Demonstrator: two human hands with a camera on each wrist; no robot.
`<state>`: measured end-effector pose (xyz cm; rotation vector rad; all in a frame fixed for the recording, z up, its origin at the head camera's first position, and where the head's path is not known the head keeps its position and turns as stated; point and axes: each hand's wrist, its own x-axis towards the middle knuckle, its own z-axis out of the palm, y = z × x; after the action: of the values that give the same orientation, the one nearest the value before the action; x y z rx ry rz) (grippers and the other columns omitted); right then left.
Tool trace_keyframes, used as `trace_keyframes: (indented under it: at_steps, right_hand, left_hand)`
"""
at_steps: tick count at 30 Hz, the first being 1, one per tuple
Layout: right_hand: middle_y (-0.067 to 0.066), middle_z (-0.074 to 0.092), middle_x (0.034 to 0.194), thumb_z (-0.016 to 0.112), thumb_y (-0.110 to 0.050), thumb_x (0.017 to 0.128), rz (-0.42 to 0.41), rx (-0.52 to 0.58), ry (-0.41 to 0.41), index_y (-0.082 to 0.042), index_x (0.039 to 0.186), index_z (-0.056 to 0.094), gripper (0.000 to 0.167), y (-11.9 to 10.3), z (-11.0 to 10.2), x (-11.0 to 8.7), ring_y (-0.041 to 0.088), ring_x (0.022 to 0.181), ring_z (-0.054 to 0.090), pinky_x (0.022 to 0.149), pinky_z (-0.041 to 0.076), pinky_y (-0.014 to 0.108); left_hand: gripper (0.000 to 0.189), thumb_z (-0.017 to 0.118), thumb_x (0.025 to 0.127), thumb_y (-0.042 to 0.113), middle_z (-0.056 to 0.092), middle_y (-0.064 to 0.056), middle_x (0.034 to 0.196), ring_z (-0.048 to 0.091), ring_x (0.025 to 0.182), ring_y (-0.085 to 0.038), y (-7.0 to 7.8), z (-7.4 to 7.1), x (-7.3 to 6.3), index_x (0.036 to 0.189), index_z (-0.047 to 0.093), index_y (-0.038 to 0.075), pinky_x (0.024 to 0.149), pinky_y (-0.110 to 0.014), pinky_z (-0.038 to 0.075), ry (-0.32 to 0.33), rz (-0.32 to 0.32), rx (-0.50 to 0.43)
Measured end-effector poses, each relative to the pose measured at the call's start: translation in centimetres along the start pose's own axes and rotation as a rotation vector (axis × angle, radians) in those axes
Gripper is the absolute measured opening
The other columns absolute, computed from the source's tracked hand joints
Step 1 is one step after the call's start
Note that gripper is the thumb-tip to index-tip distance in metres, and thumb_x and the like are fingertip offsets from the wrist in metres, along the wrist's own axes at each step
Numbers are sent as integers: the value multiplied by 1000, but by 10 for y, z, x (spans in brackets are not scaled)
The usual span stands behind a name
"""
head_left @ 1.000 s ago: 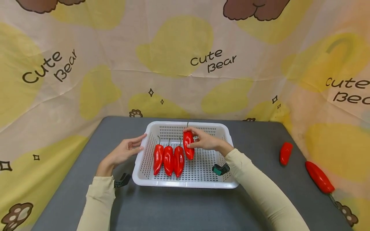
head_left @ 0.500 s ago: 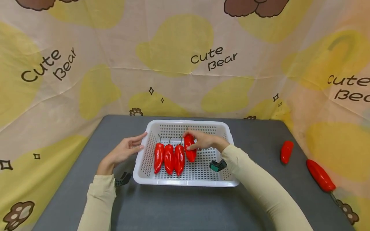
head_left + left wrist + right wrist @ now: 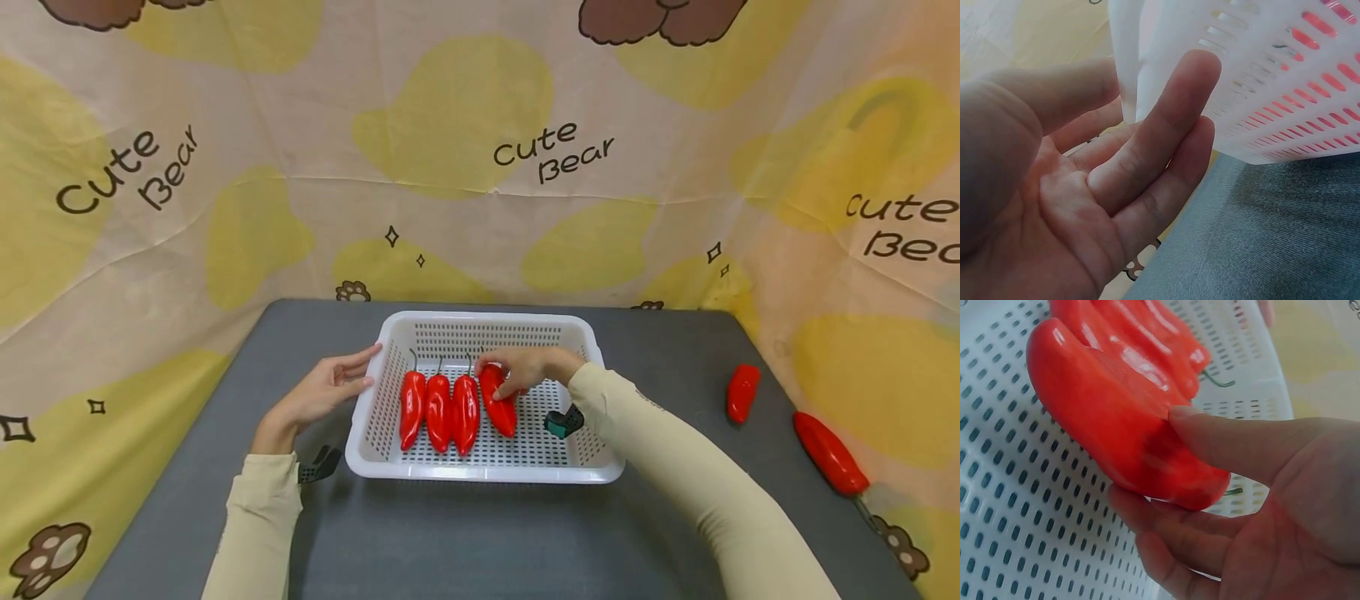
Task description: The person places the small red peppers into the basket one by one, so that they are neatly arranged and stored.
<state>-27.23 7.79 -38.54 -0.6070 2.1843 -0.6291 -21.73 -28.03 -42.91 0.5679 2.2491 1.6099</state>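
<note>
In the head view, my right hand (image 3: 517,368) pinches a red chili pepper (image 3: 498,408) low inside a white perforated plastic basket (image 3: 480,475). The thumb (image 3: 1222,434) lies on the pepper's upper side and the fingers lie beneath it, in the right wrist view. Beside it, three more red peppers (image 3: 438,412) lie in a row in the left half of the basket, stems pointing away. My left hand (image 3: 322,390) touches the basket's left end with loosely bent fingers, fingertips right at the outer wall (image 3: 1235,94).
At the right of the grey table (image 3: 480,542) lie a short red pepper (image 3: 742,393) and, at the table's edge, a longer red pepper (image 3: 831,454) with a stem. A printed cloth (image 3: 450,125) hangs behind and along both sides.
My right hand has moved down and slightly nearer with the pepper, which now sits lower in the basket, its near end angled to the right. The left hand stays at the basket's end.
</note>
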Motion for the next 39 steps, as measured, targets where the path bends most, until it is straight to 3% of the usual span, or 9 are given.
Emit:
trace_keyframes:
  at_steps: [3,9,20,32,39]
  right_hand:
    - [11,52,123,70,-13,94,9,-29,-3,-18,136,54,46,2,-1,2,20,102,53,83,58,35]
    - [11,52,125,71,-17,93,26,61,-45,-21,139,52,50,10,-3,3,20,101,55,90,57,40]
    - [10,53,130,74,-21,91,54,127,-66,-26,142,54,55,19,-5,5,22,105,57,95,57,41]
    - [9,56,122,73,-24,92,33,142,-78,-26,141,54,53,22,-3,5,21,100,59,93,58,39]
    - [9,59,119,71,-21,93,33,151,-88,-26,141,54,51,21,-2,5,21,101,60,94,58,40]
  left_hand:
    - [67,62,101,13,39,-27,157,65,117,-7,-1,0,0,158,29,3,94,-40,59,-2,-1,2]
    - [67,62,100,14,41,-28,156,67,117,-13,-2,0,0,159,30,4,92,-41,60,-3,-2,4]
    - [67,62,101,12,39,-29,156,66,115,-3,-3,0,1,158,30,1,92,-36,60,-8,11,-8]
    - [67,62,100,13,40,-28,156,67,115,-5,-2,0,1,158,31,3,91,-34,60,-2,7,14]
    - [67,62,100,11,39,-29,156,66,115,-4,1,1,0,158,30,1,92,-39,60,-3,6,7]
